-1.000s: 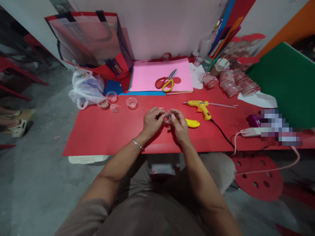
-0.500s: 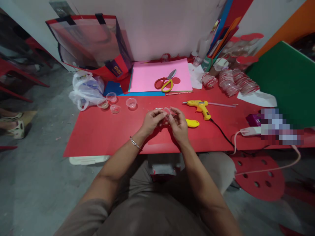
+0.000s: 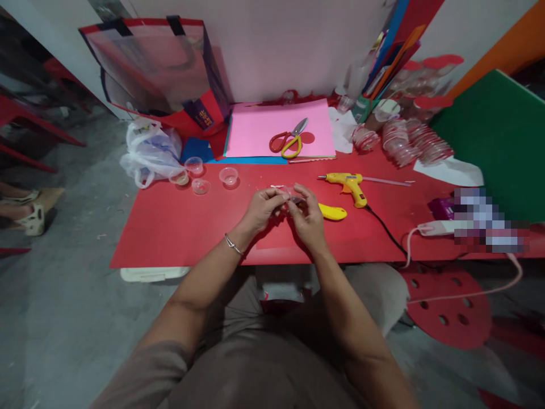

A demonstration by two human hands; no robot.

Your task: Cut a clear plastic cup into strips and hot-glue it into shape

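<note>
Two bare hands, the left hand (image 3: pixel 264 211) and the right hand (image 3: pixel 308 216), meet above the red table (image 3: pixel 179 227), each pinching a small clear plastic piece (image 3: pixel 297 199) between thumb and fingers, which partly hide its shape. The piece lies between them, on the near side of the pink paper (image 3: pixel 251 130), where scissors (image 3: pixel 297 129) rest. Just right of the right hand is a yellow object (image 3: pixel 333 212); a yellow glue gun (image 3: pixel 349 184) lies farther right. Clear plastic cups (image 3: pixel 229 178) sit at left, near a white plastic bag (image 3: pixel 151 153).
</note>
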